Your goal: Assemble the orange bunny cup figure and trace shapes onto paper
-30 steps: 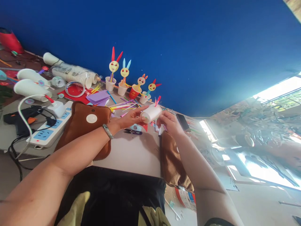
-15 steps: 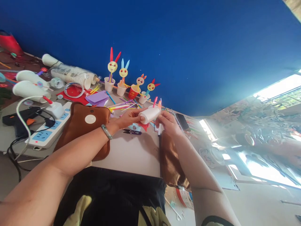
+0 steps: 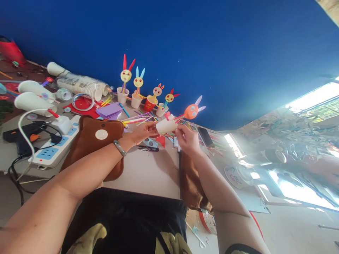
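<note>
A white paper cup (image 3: 164,126) is tilted on its side above the table, its mouth facing right. From the mouth sticks an orange rabbit head (image 3: 190,112) with pale lilac ears, and a curled pink piece (image 3: 167,115) shows on the cup's upper side. My left hand (image 3: 144,132) grips the cup around its base end, thumb and fingers closed. My right hand (image 3: 187,138) is pinched at the lower side of the cup's rim. A small pinkish bit shows by its fingers, but what they hold is mostly hidden.
Several finished rabbit cups (image 3: 136,100) stand along the blue wall. Small scissors (image 3: 149,149) lie below the hands. Brown pouches (image 3: 92,148) flank the work spot, with a power strip (image 3: 57,144) and glue gun (image 3: 22,134) left. A phone (image 3: 206,137) lies right.
The cup has turned in my hands, so its mouth and the orange rabbit head now show on the right. My left hand has shifted slightly left; my right hand's fingers have curled in more.
</note>
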`<state>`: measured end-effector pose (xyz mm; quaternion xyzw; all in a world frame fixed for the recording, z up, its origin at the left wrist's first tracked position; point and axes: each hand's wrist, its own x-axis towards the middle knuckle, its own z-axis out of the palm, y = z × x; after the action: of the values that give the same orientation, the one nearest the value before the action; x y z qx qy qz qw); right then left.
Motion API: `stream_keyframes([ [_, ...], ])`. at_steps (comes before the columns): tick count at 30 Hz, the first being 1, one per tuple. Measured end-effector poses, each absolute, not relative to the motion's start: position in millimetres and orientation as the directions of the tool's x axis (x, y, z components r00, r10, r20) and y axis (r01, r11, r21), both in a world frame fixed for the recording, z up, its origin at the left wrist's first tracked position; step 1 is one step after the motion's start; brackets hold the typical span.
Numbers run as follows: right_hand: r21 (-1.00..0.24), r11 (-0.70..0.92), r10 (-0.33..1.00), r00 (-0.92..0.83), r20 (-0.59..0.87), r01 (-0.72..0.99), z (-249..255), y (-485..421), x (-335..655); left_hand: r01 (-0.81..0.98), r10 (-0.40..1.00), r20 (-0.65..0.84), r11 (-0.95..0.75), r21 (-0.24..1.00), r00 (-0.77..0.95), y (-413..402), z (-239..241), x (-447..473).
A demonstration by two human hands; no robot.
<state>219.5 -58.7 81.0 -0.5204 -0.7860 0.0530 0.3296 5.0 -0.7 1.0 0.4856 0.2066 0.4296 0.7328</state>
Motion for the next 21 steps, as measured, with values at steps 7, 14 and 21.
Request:
stream_keyframes([
  [7,0.131,0.483,0.749,-0.486,0.45,0.866,77,-57,200,-0.462,0.805,0.081,0.251,0.85,0.587,-1,7,3],
  [14,0.021,0.429,0.807,-0.394,0.44,0.903,80,-47,190,-0.515,0.819,0.1,0.255,0.818,0.565,2,6,0],
  [21,-0.561,0.364,0.909,-0.153,0.388,0.743,93,-31,207,-0.565,0.864,0.051,0.282,0.776,0.501,4,4,0],
])
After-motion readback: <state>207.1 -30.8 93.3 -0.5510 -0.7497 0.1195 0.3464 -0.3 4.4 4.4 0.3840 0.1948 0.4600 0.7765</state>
